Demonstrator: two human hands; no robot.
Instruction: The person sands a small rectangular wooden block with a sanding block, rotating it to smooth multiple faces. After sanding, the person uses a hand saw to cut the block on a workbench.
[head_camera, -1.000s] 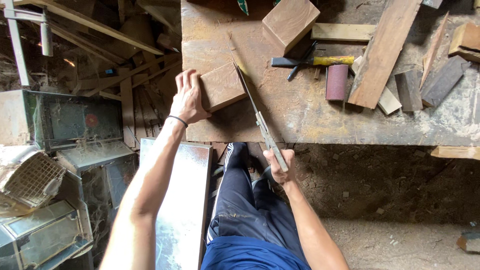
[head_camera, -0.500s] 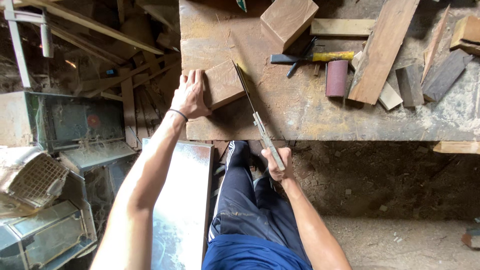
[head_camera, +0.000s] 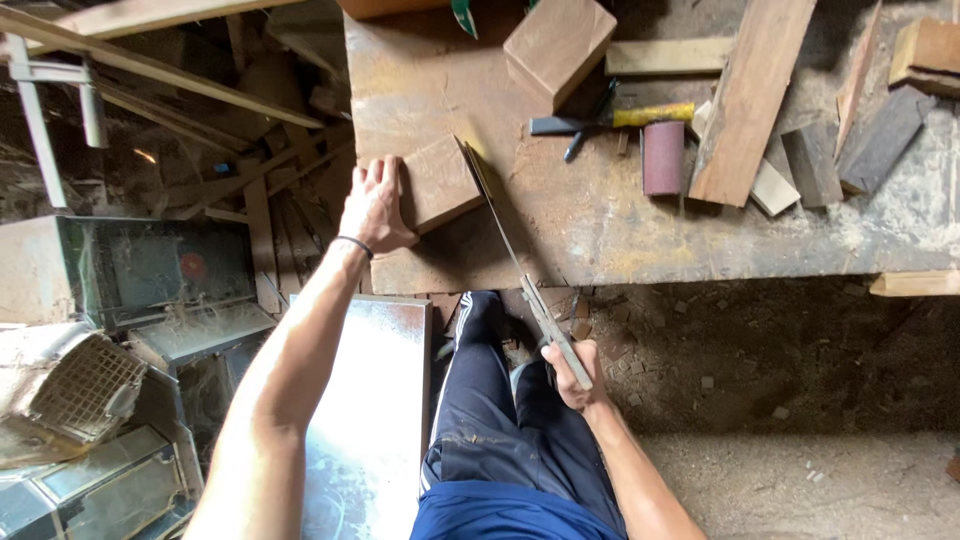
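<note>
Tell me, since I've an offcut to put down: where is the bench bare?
Bare metal bench top lies right of the long hand saw, below the maroon cylinder. The upper right is crowded with wooden planks and offcuts.

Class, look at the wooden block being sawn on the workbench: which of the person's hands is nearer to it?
Left. The left hand presses flat against the wooden block at its left side, while the right hand grips the saw handle below the workbench edge, away from it.

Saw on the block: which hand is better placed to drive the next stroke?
Right. The right hand grips the saw handle, while the left hand lies flat against the wooden block, steadying it.
</note>
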